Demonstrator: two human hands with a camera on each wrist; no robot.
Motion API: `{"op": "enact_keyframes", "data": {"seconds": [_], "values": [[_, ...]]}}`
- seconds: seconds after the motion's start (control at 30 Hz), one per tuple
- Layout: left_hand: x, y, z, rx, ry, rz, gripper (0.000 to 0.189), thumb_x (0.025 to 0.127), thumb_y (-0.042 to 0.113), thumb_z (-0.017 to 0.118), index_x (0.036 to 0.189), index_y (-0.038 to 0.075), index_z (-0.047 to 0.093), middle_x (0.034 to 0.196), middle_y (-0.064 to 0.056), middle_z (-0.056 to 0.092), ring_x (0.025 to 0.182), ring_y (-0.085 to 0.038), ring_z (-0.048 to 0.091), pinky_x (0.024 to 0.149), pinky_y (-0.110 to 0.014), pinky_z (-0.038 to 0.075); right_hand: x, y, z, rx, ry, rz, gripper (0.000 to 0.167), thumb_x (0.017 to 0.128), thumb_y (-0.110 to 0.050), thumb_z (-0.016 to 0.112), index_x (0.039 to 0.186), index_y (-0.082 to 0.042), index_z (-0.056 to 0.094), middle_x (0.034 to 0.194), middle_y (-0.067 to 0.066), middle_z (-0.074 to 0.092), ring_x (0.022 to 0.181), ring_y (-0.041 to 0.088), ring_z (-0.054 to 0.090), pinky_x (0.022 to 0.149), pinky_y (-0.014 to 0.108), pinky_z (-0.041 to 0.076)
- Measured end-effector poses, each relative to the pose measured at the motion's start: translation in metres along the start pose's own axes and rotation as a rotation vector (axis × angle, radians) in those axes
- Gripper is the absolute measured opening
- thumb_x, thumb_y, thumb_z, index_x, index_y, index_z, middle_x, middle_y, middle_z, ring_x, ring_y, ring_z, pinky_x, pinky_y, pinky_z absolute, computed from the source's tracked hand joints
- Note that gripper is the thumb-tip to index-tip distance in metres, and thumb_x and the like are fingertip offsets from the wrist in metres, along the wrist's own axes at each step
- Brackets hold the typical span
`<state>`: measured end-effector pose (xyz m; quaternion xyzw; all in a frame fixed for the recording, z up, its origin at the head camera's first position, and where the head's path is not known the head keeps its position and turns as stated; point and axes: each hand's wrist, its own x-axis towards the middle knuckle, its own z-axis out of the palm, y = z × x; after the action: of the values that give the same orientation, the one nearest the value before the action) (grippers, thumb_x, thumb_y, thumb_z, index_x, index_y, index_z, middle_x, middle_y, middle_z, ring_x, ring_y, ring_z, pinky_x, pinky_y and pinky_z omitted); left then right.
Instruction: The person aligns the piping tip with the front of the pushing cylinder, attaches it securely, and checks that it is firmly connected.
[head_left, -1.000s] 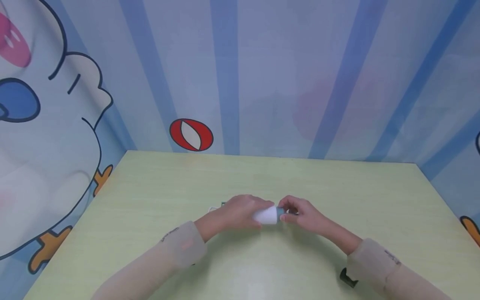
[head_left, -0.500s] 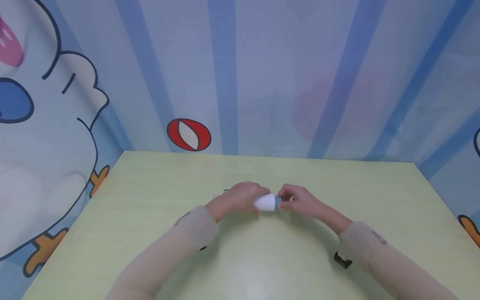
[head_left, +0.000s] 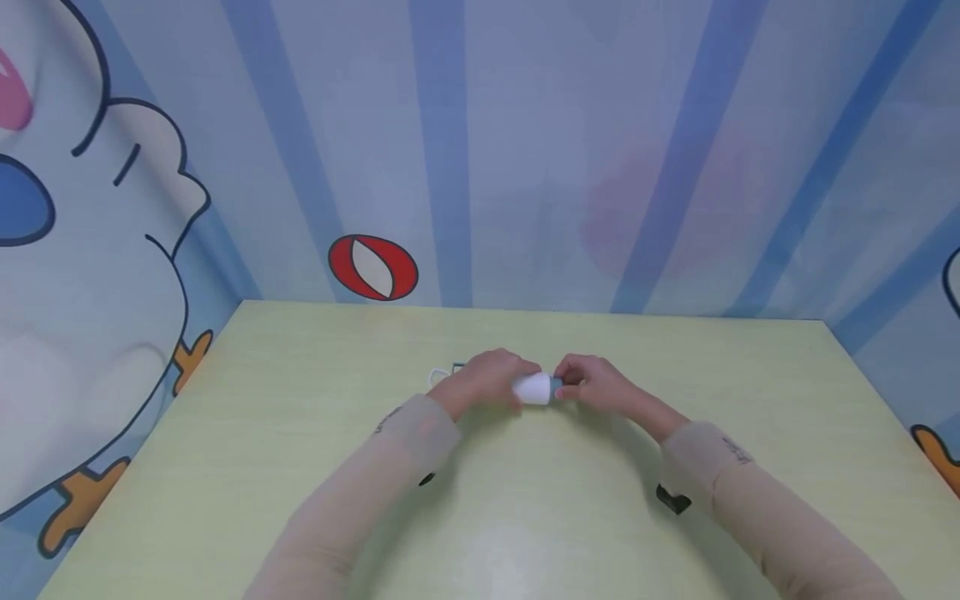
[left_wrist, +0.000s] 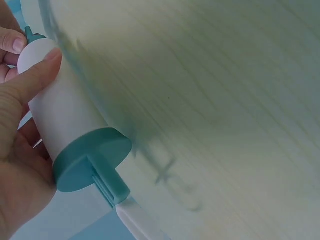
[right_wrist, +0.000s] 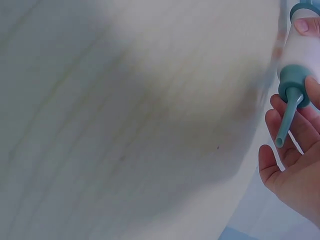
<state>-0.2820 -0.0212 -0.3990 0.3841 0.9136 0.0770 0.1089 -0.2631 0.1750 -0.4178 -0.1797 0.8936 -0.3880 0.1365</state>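
Over the middle of the table, a white cylinder (head_left: 533,388) with teal ends lies sideways in the air between both hands. My left hand (head_left: 491,382) wraps its fingers and thumb around the white body. At the other end, my right hand (head_left: 600,385) pinches the teal collar (right_wrist: 295,79), from which a thin teal spout (right_wrist: 286,122) points out. The left wrist view shows a wide teal cap (left_wrist: 92,157) with a stem (left_wrist: 111,182) and a white piece (left_wrist: 140,221) beyond it. In the head view, a white loop (head_left: 437,377) shows past my left hand.
The pale yellow-green table (head_left: 495,517) spreads around the hands. At its back stands a blue striped wall (head_left: 525,167) with a red-and-white oval (head_left: 372,267). A printed cartoon figure (head_left: 82,317) covers the left wall.
Both hands and the cylinder have moved farther away from the body, toward the back of the table. The grip of each hand looks the same.
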Motion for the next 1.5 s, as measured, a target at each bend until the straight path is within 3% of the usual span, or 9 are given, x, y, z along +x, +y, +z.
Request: {"op": "enact_keyframes", "data": {"seconds": [0.33,0.53,0.87,1.1,1.27,1.5], "values": [[0.003,-0.001,0.001,-0.046,-0.010,-0.074,0.050,0.070,0.023,0.074,0.116,0.020,0.056,0.111,0.001,0.061,0.096,-0.016,0.056,0.082,-0.031,0.044,0.004,0.001,0.000,0.006,-0.006,0.011,0.019,0.081,-0.012,0.061,0.097,-0.002,0.056,0.100,0.016,0.063,0.092,0.024,0.059,0.074,0.033,0.045],[0.001,-0.001,0.001,0.030,-0.022,-0.145,0.066,0.070,0.033,0.073,0.129,0.021,0.046,0.120,0.001,0.057,0.103,-0.017,0.055,0.082,-0.034,0.044,0.004,0.002,-0.002,-0.007,-0.015,0.016,0.023,0.082,-0.014,0.061,0.101,-0.002,0.056,0.101,0.014,0.062,0.091,0.022,0.057,0.073,0.031,0.045],[-0.001,-0.002,0.002,0.057,-0.011,-0.143,0.067,0.070,0.037,0.072,0.129,0.021,0.046,0.118,0.001,0.058,0.101,-0.018,0.056,0.083,-0.035,0.041,0.003,0.003,-0.003,-0.042,-0.011,0.003,0.027,0.082,-0.015,0.061,0.105,-0.001,0.056,0.100,0.014,0.062,0.091,0.022,0.057,0.075,0.033,0.046],[-0.009,-0.005,0.003,0.016,0.045,-0.182,0.070,0.071,0.041,0.070,0.132,0.023,0.041,0.128,0.003,0.051,0.114,-0.019,0.047,0.092,-0.041,0.032,-0.013,0.007,-0.016,-0.093,0.014,0.001,0.044,0.084,-0.021,0.059,0.119,0.003,0.050,0.114,0.021,0.056,0.101,0.031,0.055,0.083,0.041,0.045],[-0.023,-0.010,0.005,-0.038,0.093,-0.166,0.069,0.075,0.042,0.066,0.134,0.020,0.039,0.133,0.001,0.045,0.125,-0.025,0.036,0.099,-0.050,0.026,-0.029,0.018,-0.026,-0.123,0.016,-0.007,0.045,0.086,-0.021,0.055,0.123,0.004,0.046,0.119,0.023,0.052,0.105,0.035,0.052,0.086,0.044,0.043],[-0.030,-0.015,0.010,-0.105,0.095,-0.157,0.067,0.077,0.041,0.064,0.134,0.019,0.038,0.136,-0.001,0.042,0.130,-0.029,0.028,0.102,-0.052,0.021,-0.042,0.031,-0.033,-0.157,0.034,-0.006,0.045,0.087,-0.022,0.055,0.122,0.004,0.047,0.119,0.023,0.053,0.106,0.035,0.051,0.088,0.046,0.041]]}}
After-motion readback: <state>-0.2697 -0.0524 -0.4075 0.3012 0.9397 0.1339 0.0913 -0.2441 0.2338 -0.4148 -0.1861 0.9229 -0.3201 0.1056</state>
